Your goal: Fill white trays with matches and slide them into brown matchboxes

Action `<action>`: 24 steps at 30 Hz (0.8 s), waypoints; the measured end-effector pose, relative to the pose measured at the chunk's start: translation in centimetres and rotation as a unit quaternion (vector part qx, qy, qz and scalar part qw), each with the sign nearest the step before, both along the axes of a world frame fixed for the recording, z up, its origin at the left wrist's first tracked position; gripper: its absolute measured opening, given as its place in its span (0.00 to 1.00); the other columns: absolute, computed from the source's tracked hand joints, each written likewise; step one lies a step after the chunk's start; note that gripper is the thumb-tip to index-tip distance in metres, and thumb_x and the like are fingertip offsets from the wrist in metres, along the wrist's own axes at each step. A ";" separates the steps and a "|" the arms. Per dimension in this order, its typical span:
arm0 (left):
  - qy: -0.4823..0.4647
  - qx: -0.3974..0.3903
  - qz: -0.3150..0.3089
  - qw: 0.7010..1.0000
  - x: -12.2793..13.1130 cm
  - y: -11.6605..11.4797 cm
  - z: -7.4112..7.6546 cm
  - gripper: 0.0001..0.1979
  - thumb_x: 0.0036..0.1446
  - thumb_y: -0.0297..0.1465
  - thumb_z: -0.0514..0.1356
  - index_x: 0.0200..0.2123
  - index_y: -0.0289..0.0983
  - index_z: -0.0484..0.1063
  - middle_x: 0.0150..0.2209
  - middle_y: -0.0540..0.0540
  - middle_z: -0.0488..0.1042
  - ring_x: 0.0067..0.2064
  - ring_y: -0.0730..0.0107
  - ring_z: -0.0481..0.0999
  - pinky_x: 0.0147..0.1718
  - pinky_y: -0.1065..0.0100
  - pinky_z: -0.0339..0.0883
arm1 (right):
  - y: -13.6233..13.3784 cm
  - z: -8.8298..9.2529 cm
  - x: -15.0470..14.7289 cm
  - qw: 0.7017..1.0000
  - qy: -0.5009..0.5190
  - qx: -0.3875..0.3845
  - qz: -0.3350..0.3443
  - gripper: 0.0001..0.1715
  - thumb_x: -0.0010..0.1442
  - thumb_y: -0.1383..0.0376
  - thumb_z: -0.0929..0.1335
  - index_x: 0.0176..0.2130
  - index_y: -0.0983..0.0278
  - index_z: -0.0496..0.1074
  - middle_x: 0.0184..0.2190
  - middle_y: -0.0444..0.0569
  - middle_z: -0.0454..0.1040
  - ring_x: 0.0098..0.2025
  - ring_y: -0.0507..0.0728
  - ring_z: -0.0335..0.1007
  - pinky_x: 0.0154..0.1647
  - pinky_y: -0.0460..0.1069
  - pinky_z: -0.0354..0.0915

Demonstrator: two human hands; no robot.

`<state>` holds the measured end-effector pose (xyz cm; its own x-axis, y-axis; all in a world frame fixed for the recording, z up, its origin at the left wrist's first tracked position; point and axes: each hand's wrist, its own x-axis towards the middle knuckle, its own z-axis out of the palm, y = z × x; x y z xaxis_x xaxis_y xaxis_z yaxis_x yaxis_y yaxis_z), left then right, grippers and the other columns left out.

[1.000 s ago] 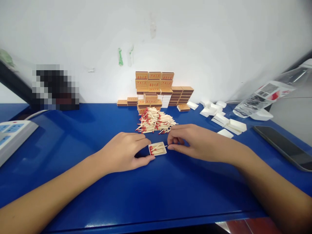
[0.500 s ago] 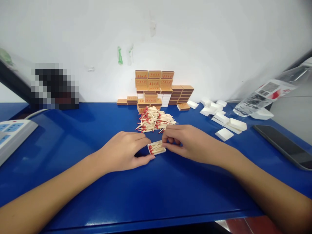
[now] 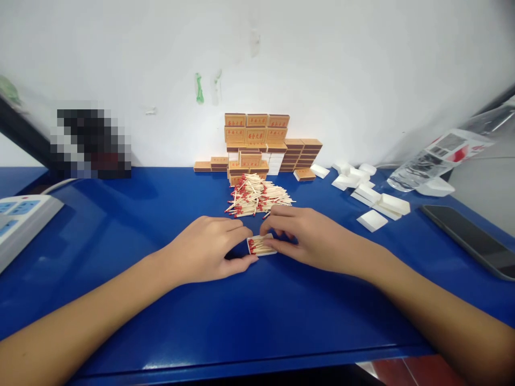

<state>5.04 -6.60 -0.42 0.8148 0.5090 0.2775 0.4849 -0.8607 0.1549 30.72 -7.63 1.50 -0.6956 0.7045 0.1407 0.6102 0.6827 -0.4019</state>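
Observation:
A small white matchbox tray (image 3: 257, 246) filled with red-tipped matches lies on the blue table (image 3: 249, 311). My left hand (image 3: 205, 249) curls round the tray's left end, thumb and fingers closed on it. My right hand (image 3: 301, 236) rests over the tray's right half, its fingertips pinched on the matches and partly hiding them. Just behind both hands lies a loose heap of matches (image 3: 255, 195).
Stacked orange matchboxes (image 3: 257, 142) stand against the white wall. Several empty white trays (image 3: 372, 195) lie at the right, beside a plastic bag (image 3: 438, 158) and a dark phone (image 3: 470, 238). A white power strip (image 3: 20, 222) sits at the left edge.
My right hand has slid left, from the tray's right end to over the tray, covering more of the matches. My left hand has stayed in place.

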 end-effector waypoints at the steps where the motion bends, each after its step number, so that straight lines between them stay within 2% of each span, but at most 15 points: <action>1: -0.001 -0.003 0.000 1.000 0.0 0.0 0.0 0.14 0.68 0.41 0.61 0.42 0.36 0.78 0.33 0.49 0.78 0.33 0.66 0.78 0.33 0.64 0.67 | 0.0 -0.1 0.0 1.000 0.003 0.004 -0.001 0.06 0.71 0.64 0.68 0.45 0.62 0.76 0.40 0.49 0.73 0.34 0.53 0.68 0.34 0.49 0.61; 5: -0.012 -0.018 0.005 1.000 0.1 -0.1 0.1 0.13 0.67 0.41 0.63 0.42 0.36 0.77 0.33 0.50 0.78 0.32 0.68 0.77 0.31 0.65 0.66 | -0.1 -0.4 -0.3 1.000 0.014 -0.018 0.013 0.06 0.71 0.64 0.69 0.43 0.62 0.77 0.39 0.48 0.73 0.34 0.52 0.69 0.35 0.48 0.61; 10: -0.012 -0.025 0.008 1.000 0.2 -0.1 0.2 0.13 0.67 0.41 0.63 0.41 0.36 0.77 0.33 0.50 0.78 0.32 0.68 0.77 0.31 0.66 0.65 | -0.1 -0.9 -0.7 1.000 0.005 -0.006 -0.025 0.08 0.71 0.64 0.69 0.38 0.64 0.76 0.37 0.47 0.74 0.34 0.53 0.68 0.35 0.49 0.60; 19: -0.007 -0.019 0.007 1.000 0.1 0.0 0.1 0.14 0.68 0.41 0.62 0.41 0.36 0.77 0.33 0.49 0.78 0.32 0.68 0.77 0.32 0.66 0.65 | -0.1 -0.5 -0.4 1.000 -0.009 0.008 -0.016 0.10 0.71 0.62 0.69 0.37 0.64 0.75 0.35 0.47 0.72 0.33 0.53 0.67 0.34 0.49 0.59; 24: -0.006 -0.017 0.006 1.000 0.1 -0.1 0.2 0.13 0.67 0.41 0.63 0.40 0.36 0.76 0.34 0.50 0.78 0.32 0.68 0.76 0.31 0.67 0.64 | -0.1 -0.5 -0.4 0.999 0.033 -0.005 0.003 0.06 0.71 0.64 0.69 0.41 0.63 0.76 0.39 0.47 0.74 0.34 0.52 0.68 0.35 0.48 0.61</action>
